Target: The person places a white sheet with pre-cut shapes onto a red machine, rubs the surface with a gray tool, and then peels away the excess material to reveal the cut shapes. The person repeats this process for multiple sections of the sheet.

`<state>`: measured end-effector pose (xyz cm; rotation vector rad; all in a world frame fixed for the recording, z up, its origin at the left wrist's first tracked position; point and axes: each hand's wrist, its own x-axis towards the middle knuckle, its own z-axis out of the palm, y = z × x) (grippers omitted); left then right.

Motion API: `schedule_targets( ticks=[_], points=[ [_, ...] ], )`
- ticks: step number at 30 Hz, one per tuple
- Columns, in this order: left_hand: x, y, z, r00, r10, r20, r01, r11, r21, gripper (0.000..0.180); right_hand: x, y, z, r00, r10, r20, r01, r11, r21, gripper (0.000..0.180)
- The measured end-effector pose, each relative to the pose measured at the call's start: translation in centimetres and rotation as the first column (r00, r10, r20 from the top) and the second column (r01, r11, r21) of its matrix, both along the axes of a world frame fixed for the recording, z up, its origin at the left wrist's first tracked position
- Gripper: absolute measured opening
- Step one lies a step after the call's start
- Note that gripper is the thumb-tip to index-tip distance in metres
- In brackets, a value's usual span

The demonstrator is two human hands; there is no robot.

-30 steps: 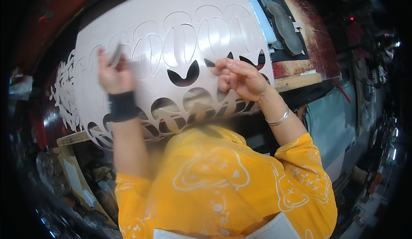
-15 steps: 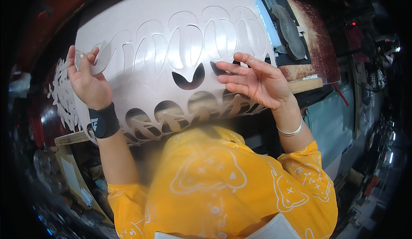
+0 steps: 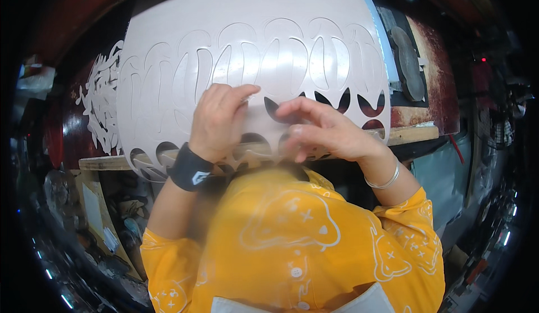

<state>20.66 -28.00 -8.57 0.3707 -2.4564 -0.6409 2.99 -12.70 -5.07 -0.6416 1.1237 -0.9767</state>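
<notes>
A pale, glossy sheet is spread over the table, with rows of curved, sole-like outlines cut into it. Dark openings show in its near rows, and its front edge hangs down toward my body. Over the middle of the sheet, my left hand is closed with its fingers bent inward. Anything in its fingertips is too small or hidden to name. My right hand hovers beside it to the right, above the cut openings. Its fingers are loosely curved and apart, and nothing shows in them.
Several pale curved cut pieces lie heaped on the dark red tabletop at the left. On the right, a dark sole-shaped plate rests on a black board. A wooden rail runs along the table's front edge.
My left hand has moved right, from the sheet's left side to its middle. The pale curved piece it held is no longer seen in it. My right hand's fingers have curled slightly.
</notes>
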Motion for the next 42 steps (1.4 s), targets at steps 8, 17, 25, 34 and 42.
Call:
schedule_targets(
  ticks=[8, 17, 25, 34, 42],
  points=[
    [0.9, 0.3, -0.8, 0.991, -0.033, 0.13, 0.017, 0.992, 0.127, 0.056, 1.0, -3.9, -2.5, 0.877, -0.185, 0.443, 0.156, 0.983, 0.101, 0.028],
    [-0.9, 0.2, -1.7, 0.998, -0.049, 0.035, 0.049, 0.999, 0.005, 0.052, -0.2, -3.6, -4.4, 0.689, -0.215, 0.692, 0.251, 0.967, 0.05, 0.024],
    [-3.2, 0.6, -1.8, 0.998, -0.055, 0.013, 0.054, 0.997, 0.051, 0.04, -1.7, -2.4, -4.4, 0.727, -0.273, 0.63, 0.315, 0.948, 0.047, 0.024],
    [-2.8, -0.3, -1.9, 0.998, -0.066, -0.006, 0.066, 0.988, 0.137, 0.047, -1.6, -2.5, -4.2, 0.733, -0.288, 0.617, 0.327, 0.944, 0.052, 0.023],
    [-3.1, -0.1, -2.1, 0.998, -0.06, -0.012, 0.061, 0.994, 0.093, 0.049, -1.6, -3.0, -5.9, 0.806, -0.048, 0.591, 0.216, 0.952, -0.217, 0.025]
  ],
)
